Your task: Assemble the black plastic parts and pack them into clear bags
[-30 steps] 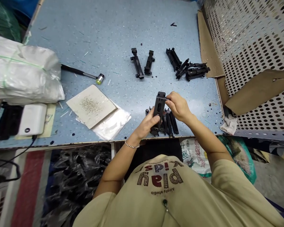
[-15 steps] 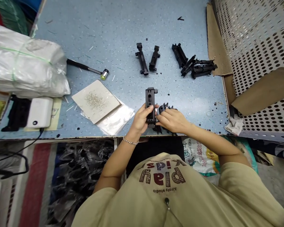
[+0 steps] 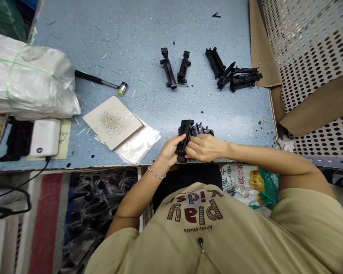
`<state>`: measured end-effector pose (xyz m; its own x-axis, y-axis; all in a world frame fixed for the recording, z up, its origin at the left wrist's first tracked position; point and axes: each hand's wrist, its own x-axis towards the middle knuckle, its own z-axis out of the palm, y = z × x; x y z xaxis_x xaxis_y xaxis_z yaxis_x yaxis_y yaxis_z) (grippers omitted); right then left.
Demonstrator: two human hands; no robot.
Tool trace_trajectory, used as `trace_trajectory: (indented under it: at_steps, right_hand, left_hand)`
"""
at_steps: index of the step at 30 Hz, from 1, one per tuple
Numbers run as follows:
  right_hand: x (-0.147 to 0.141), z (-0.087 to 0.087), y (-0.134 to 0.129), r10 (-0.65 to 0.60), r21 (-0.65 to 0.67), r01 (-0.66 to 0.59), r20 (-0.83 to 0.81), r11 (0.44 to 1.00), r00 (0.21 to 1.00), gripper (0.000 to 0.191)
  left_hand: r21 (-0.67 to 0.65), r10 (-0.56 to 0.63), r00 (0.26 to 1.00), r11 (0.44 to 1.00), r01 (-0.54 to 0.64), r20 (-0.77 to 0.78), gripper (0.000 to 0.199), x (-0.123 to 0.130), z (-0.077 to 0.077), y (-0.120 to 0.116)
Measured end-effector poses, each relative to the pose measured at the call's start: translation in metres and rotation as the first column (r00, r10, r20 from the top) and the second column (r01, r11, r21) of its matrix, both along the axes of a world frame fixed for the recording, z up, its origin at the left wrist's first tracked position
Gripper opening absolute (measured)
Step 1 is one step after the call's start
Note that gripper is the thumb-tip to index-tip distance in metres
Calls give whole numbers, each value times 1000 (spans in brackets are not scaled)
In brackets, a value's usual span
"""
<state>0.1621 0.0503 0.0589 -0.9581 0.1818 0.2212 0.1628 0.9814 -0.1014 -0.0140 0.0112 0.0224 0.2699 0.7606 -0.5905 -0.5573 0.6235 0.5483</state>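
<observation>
My left hand (image 3: 170, 150) grips a long black plastic part (image 3: 185, 131) near the table's front edge, thumb across its face. The part is tilted, its top leaning slightly right. Against its right side, my right hand (image 3: 201, 147) has its fingers curled closed; whatever they pinch is hidden. Just beyond the right hand's knuckles lie several small black pieces (image 3: 207, 130), partly covered by the hand.
Two black assemblies (image 3: 168, 68) lie farther back, with a pile of similar ones (image 3: 244, 80) to their right. On the left are a hammer (image 3: 103, 82), a square board (image 3: 112, 122) on clear bags (image 3: 141, 146), a white box (image 3: 45, 137) and a plastic-wrapped bundle (image 3: 31, 76).
The long black part has come down toward the table edge and tilted. My right hand has moved slightly left and down, closing against its side. The whole view has shifted slightly.
</observation>
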Motion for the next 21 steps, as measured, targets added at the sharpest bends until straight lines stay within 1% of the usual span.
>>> trace_trajectory:
  at_steps: [1,3,5,6,7,8,9,10,11,12,13,14,15,16,17,18,20,21]
  right_hand:
    - [-2,-3,-4,-17,-43,17,-1,999,1000,44]
    - [-7,-12,-9,-76,-147,78,21,986,997,50]
    - [-10,-23,-4,-138,-291,155,76,944,987,56]
    - [-9,-28,5,-177,-368,201,99,908,979,57]
    - [-5,-31,19,-233,-431,258,111,865,966,57]
    - [3,-34,39,-308,-472,325,114,819,944,56]
    - [14,-35,63,-419,-484,416,108,770,901,55]
    - [28,-36,89,-560,-453,536,92,713,823,55]
    - [46,-36,116,-695,-397,659,69,639,715,56]
    - [65,-36,141,-800,-331,768,62,548,597,57]
    - [85,-37,163,-871,-251,854,74,456,486,56]
    - [104,-39,181,-905,-162,901,83,402,418,55]
    - [121,-41,194,-922,-78,927,103,368,374,53]
    - [135,-44,203,-927,-10,935,125,356,354,53]
    - [147,-45,208,-923,43,930,146,365,355,52]
    - [156,-46,209,-915,80,920,165,385,368,51]
    - [166,-41,205,-902,110,902,167,417,397,48]
    - [168,-36,201,-903,105,901,143,421,405,47]
  left_hand:
    - [46,29,998,999,-27,-53,39,1,-1,-2]
    - [186,143,971,977,-108,-189,45,2,-5,-6]
    - [317,276,913,932,-177,-300,54,-2,-15,-6]
    - [355,326,880,913,-199,-345,57,-7,-22,-6]
    - [376,364,844,902,-214,-393,60,-13,-30,-5]
    - [385,388,805,897,-218,-449,61,-19,-38,-5]
    - [385,392,764,900,-204,-512,60,-25,-46,-5]
    - [379,375,727,910,-170,-575,58,-29,-54,-6]
    - [373,350,694,919,-125,-629,55,-31,-60,-8]
    - [376,325,660,924,-70,-677,54,-31,-66,-10]
    - [390,311,620,921,-9,-721,52,-29,-72,-14]
    - [410,310,568,910,53,-762,50,-26,-76,-17]
    - [431,324,504,896,109,-800,47,-22,-80,-20]
    - [445,342,435,881,160,-833,44,-18,-83,-23]
    - [448,354,370,870,206,-859,41,-15,-86,-25]
    - [444,359,322,861,248,-876,40,-14,-87,-27]
    - [439,365,271,847,299,-890,41,-17,-85,-27]
    - [447,376,261,838,314,-889,43,-19,-81,-26]
